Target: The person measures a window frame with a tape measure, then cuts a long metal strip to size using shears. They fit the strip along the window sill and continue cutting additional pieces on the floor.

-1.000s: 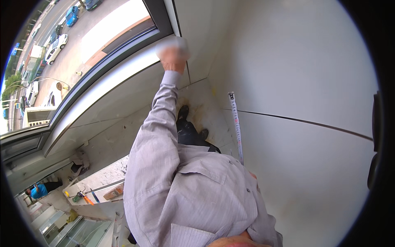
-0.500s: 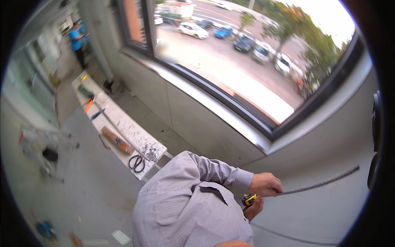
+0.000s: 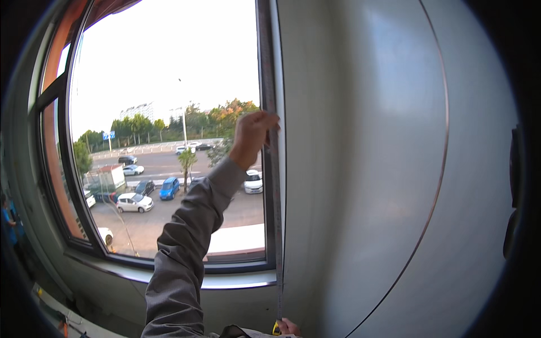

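My left hand [image 3: 256, 135] is raised against the right upright of the window frame [image 3: 270, 236], its fingers closed on a tape measure blade [image 3: 276, 225]. The blade runs straight down along the frame, past the sill, to the yellow and black tape measure [image 3: 276, 328]. At the bottom edge my right hand [image 3: 290, 327] is closed around that case, only partly in view. Whether the blade continues above my left hand, against the dark frame, I cannot tell.
A metal-edged sill [image 3: 236, 280] runs below the window. To the right is a pale wall panel [image 3: 372, 169] with a curved dark seam. A bench [image 3: 84, 324] with tools shows at lower left; a person in blue [image 3: 8, 217] is at the far left edge.
My view has swung up from the bench to the window. My left hand has risen with the blade, which lay out to the right before and now stands upright along the frame.
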Available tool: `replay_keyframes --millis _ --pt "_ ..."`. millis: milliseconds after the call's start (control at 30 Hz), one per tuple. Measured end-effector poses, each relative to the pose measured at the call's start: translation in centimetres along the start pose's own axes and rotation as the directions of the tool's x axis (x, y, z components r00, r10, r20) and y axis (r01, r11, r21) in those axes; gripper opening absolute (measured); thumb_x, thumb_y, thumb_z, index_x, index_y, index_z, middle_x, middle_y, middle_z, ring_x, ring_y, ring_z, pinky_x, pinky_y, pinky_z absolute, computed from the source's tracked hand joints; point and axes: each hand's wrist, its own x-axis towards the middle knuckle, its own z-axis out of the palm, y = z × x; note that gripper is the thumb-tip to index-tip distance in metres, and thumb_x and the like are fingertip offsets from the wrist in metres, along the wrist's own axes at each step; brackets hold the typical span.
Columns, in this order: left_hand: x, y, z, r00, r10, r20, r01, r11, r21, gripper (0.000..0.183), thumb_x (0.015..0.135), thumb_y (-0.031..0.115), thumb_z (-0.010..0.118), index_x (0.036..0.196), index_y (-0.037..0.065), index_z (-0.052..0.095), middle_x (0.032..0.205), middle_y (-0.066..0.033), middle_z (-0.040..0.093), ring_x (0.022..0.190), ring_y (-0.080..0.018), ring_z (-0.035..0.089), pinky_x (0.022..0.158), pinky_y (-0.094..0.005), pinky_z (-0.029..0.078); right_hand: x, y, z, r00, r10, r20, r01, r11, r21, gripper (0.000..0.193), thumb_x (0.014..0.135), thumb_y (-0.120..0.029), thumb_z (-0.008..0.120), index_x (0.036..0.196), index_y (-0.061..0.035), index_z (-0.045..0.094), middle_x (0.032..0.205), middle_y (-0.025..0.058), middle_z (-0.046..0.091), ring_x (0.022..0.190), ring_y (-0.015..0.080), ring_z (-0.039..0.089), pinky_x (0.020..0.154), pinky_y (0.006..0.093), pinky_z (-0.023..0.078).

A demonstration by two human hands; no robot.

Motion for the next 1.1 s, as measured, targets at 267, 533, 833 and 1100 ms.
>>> replay_keyframes --millis 267,533,833,1100 --pt "14.1 13.3 4.3 0.988 0.12 -0.094 -0.132 0.983 -0.13 0.017 0.098 0.013 0.06 0.088 0.001 0.066 0.076 -0.007 0.065 0.06 -0.0152 0.063 0.051 -0.0315 0.052 1.3 -1.2 -0.8 0.981 0.097 0.169 -0.13 0.971 0.2 0.04 0.101 -0.039 0.052 0.089 -0.0047 0.068 0.07 0.0043 0.066 0.063 0.0187 0.06 0.061 0.0386 0.048" --pt "15.3 5.3 9.2 0.989 0.098 -0.111 -0.123 0.96 -0.251 0.018 0.095 0.008 0.057 0.082 -0.001 0.064 0.07 -0.0088 0.063 0.054 -0.0164 0.061 0.046 -0.0313 0.048 15.3 -10.5 -5.9 0.972 -0.223 -0.071 0.232 0.959 0.161 0.04 0.1 -0.035 0.053 0.089 0.0013 0.065 0.068 0.0138 0.058 0.065 0.0233 0.06 0.065 0.0349 0.049" --pt "20.9 10.1 5.6 0.947 0.202 -0.251 -0.255 0.946 -0.201 0.022 0.096 0.006 0.057 0.078 -0.004 0.064 0.068 -0.0103 0.063 0.053 -0.0151 0.06 0.044 -0.0291 0.047 7.4 0.8 -0.4 0.994 -0.011 -0.105 0.026 0.989 0.146 0.039 0.1 -0.034 0.055 0.086 0.0004 0.066 0.069 0.0098 0.063 0.063 0.0198 0.06 0.064 0.0361 0.049" --pt "20.7 9.6 4.6 0.952 0.262 -0.158 -0.276 0.959 -0.071 0.013 0.093 0.004 0.058 0.098 -0.005 0.067 0.074 -0.0094 0.066 0.061 -0.0144 0.068 0.05 -0.0282 0.056 7.9 -1.7 1.5 0.994 0.036 -0.099 -0.012 0.972 0.234 0.042 0.1 -0.037 0.051 0.08 -0.0035 0.065 0.065 0.0084 0.064 0.059 0.022 0.059 0.06 0.0399 0.047"
